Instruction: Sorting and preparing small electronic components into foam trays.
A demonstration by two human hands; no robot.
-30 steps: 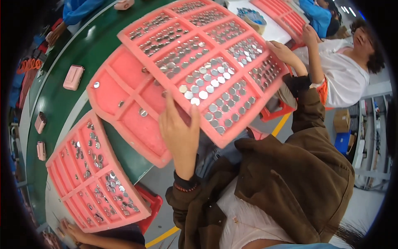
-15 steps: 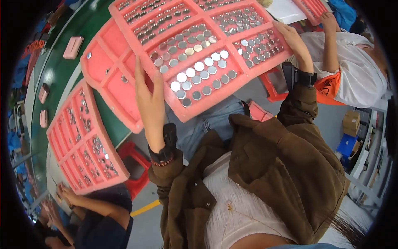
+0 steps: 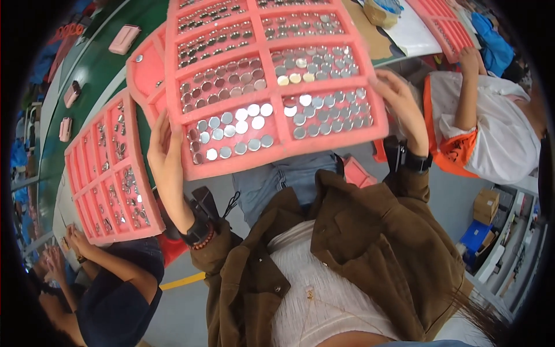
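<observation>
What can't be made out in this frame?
- Head view: the top of the held pink tray is cut off by the upper edge.
- The left hand and right hand grip its sides; fingers under the tray are hidden by it.
- What the small silver discs are: too small to tell.
- The second pink tray beneath is mostly covered by the held one.

A second pink compartment tray (image 3: 110,173) of small metal discs lies on the green table (image 3: 104,63), where pink cases (image 3: 124,39) sit apart. At right, a person in a white shirt (image 3: 497,127) reaches toward another pink tray (image 3: 442,26). Cardboard boxes (image 3: 487,203) stand on the floor.
</observation>
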